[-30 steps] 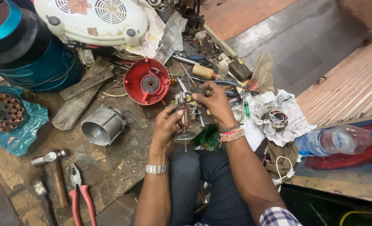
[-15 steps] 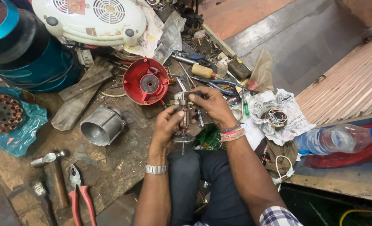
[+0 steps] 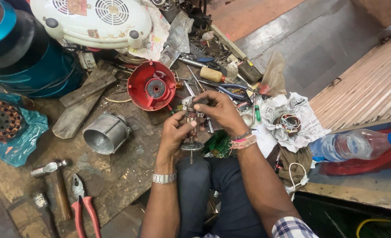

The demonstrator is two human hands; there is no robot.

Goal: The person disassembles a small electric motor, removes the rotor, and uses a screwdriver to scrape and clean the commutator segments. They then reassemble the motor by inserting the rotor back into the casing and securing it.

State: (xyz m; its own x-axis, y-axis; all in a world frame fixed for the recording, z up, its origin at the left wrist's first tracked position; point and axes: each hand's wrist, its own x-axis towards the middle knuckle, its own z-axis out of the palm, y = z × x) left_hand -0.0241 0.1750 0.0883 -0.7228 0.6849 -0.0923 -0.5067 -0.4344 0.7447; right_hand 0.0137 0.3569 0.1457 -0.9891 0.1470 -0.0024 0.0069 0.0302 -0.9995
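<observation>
My left hand [image 3: 175, 133] grips a small motor armature [image 3: 190, 128] with copper windings and a steel shaft, held upright over my knees. My right hand [image 3: 218, 110] pinches the armature's upper end with fingertips, its wrist wearing pink bands. A metal watch [image 3: 164, 177] sits on my left wrist. A red round motor cover [image 3: 151, 86] lies just beyond the hands. A silver cylindrical housing [image 3: 105, 133] lies on its side to the left.
On the worn work surface: a hammer [image 3: 54, 180], red-handled pliers [image 3: 83, 207], wood blocks [image 3: 83, 99], a white fan housing [image 3: 92, 20], a blue drum [image 3: 23, 57], a stator on blue plastic [image 3: 1, 121], screwdrivers [image 3: 211, 72], a wire coil on paper [image 3: 290, 121], a plastic bottle [image 3: 358, 143].
Both hands stay on the armature with only slight finger shifts; the armature has dropped a little toward my knees.
</observation>
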